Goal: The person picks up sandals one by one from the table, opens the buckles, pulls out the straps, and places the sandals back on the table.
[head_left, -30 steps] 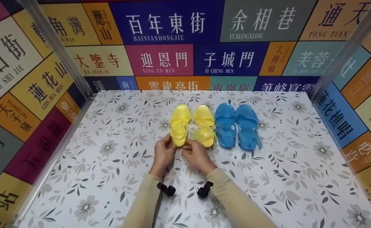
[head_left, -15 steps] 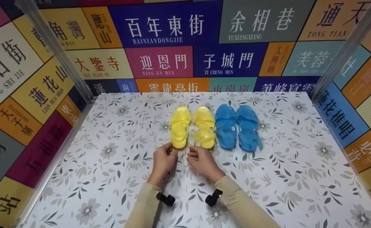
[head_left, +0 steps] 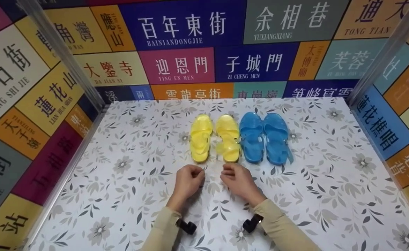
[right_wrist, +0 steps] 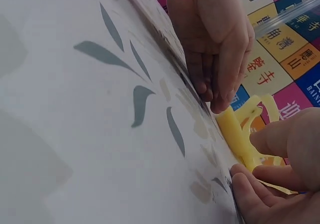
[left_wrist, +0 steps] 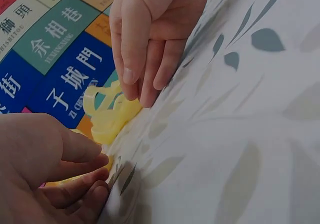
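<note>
Four-strap-style clutter is absent; a yellow sandal (head_left: 201, 137) and its mate, a second yellow sandal (head_left: 228, 139), stand side by side in the head view, toes pointing away. Right of them are two blue sandals, the nearer-to-yellow blue sandal (head_left: 252, 139) and the outer blue sandal (head_left: 276, 139). My left hand (head_left: 189, 181) is just short of the left yellow sandal's heel, fingers loosely curled round nothing. Below the other yellow sandal's heel is my right hand (head_left: 241, 183), also loosely curled and holding nothing. Both wrist views show yellow sandal parts partly hidden behind the hands.
The sandals stand on a white tabletop (head_left: 127, 195) printed with grey flowers and leaves. Panels with large Chinese lettering (head_left: 180, 66) rise at the back and both sides. Transparent corner strips (head_left: 65, 52) run along the panel joins.
Both hands have let go of the left yellow sandal and drawn back toward the body, moving apart. The sandals keep their places in the row.
</note>
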### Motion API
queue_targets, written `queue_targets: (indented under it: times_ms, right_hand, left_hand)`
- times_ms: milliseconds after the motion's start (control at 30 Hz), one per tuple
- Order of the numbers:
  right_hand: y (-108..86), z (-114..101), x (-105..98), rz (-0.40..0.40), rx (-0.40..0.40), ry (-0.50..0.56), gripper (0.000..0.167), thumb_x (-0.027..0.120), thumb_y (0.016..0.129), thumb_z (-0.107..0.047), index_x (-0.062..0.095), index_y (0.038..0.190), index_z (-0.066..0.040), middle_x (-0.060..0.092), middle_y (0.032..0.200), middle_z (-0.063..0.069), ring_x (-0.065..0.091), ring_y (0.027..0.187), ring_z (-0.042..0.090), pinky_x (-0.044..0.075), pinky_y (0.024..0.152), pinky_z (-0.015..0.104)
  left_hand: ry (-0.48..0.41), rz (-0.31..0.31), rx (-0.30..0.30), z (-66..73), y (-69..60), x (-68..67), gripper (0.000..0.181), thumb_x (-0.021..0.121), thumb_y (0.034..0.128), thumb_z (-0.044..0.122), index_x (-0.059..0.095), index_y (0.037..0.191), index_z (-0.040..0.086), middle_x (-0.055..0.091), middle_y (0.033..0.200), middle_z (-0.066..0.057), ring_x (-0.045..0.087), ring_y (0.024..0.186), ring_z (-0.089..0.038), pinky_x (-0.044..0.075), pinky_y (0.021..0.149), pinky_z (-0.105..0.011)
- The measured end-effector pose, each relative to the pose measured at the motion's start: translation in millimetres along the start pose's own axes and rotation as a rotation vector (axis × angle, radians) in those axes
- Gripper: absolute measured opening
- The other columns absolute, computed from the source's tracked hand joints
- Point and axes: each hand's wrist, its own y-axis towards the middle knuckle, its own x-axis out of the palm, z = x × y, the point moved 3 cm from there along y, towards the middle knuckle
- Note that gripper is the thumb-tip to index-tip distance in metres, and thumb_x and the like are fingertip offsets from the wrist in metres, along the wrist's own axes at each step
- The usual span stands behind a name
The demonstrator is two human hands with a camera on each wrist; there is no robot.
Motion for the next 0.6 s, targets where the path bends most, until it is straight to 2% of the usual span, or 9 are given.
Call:
queue_targets:
  times_ms: [100, 167, 300, 433, 500, 600]
  right_hand:
    - [-1.5, 2.0, -6.8, 0.043, 0.002, -0.014, 0.038, 0.072, 0.095, -0.006, 0.066, 0.131, 0.005, 0.073, 0.118, 0.016, 0.072, 0.111, 0.030, 0.059, 0.095, 0.035]
    - [-1.7, 2.8, -11.8, 0.078, 0.002, -0.026, 0.036, 0.072, 0.095, -0.006, 0.067, 0.129, 0.005, 0.073, 0.117, 0.016, 0.073, 0.110, 0.029, 0.060, 0.094, 0.036]
    - [-0.6, 3.3, -19.4, 0.160, 0.005, -0.062, 0.036, 0.072, 0.094, -0.006, 0.066, 0.128, 0.006, 0.071, 0.119, 0.019, 0.072, 0.109, 0.029, 0.060, 0.093, 0.036]
    - [1.7, 3.8, -24.0, 0.223, 0.032, -0.108, 0.045, 0.072, 0.095, -0.009, 0.062, 0.135, 0.008, 0.066, 0.123, 0.021, 0.072, 0.109, 0.028, 0.060, 0.093, 0.036]
    - [2.7, 4.2, -25.1, 0.236, 0.050, -0.135, 0.050, 0.072, 0.096, -0.011, 0.059, 0.139, 0.009, 0.065, 0.124, 0.022, 0.071, 0.109, 0.029, 0.060, 0.094, 0.038]
    - [4.6, 4.7, -25.6, 0.238, 0.068, -0.173, 0.048, 0.070, 0.098, -0.013, 0.058, 0.139, 0.010, 0.064, 0.122, 0.023, 0.071, 0.109, 0.030, 0.059, 0.094, 0.042]
  left_hand:
    - [-0.006, -0.009, 0.039, 5.6, -1.8, 6.6, 0.005, 0.075, 0.0880, 0.006, 0.080, 0.086, 0.006, 0.070, 0.078, 0.000, 0.060, 0.071, -0.010, 0.052, 0.069, -0.028]
    - [-0.019, -0.016, 0.043, 10.0, -1.7, 12.4, 0.004, 0.075, 0.0880, 0.006, 0.079, 0.088, 0.005, 0.071, 0.079, 0.000, 0.061, 0.072, -0.011, 0.052, 0.069, -0.028]
    - [-0.049, -0.037, 0.024, 19.4, 0.9, 26.5, 0.011, 0.076, 0.0882, 0.007, 0.079, 0.098, 0.002, 0.074, 0.085, -0.004, 0.065, 0.078, -0.014, 0.055, 0.074, -0.030]
    - [-0.069, -0.037, 0.026, 28.9, 7.4, 42.4, 0.021, 0.076, 0.0884, 0.007, 0.077, 0.106, -0.004, 0.073, 0.090, -0.009, 0.065, 0.082, -0.017, 0.056, 0.076, -0.031]
    - [-0.076, -0.019, 0.053, 32.5, 12.3, 49.8, 0.017, 0.076, 0.0876, 0.005, 0.075, 0.100, -0.005, 0.069, 0.084, -0.010, 0.060, 0.076, -0.016, 0.052, 0.070, -0.030]
    - [-0.092, 0.009, 0.088, 36.7, 19.4, 59.1, 0.012, 0.074, 0.0876, 0.003, 0.067, 0.087, -0.007, 0.057, 0.073, -0.008, 0.049, 0.066, -0.014, 0.040, 0.061, -0.028]
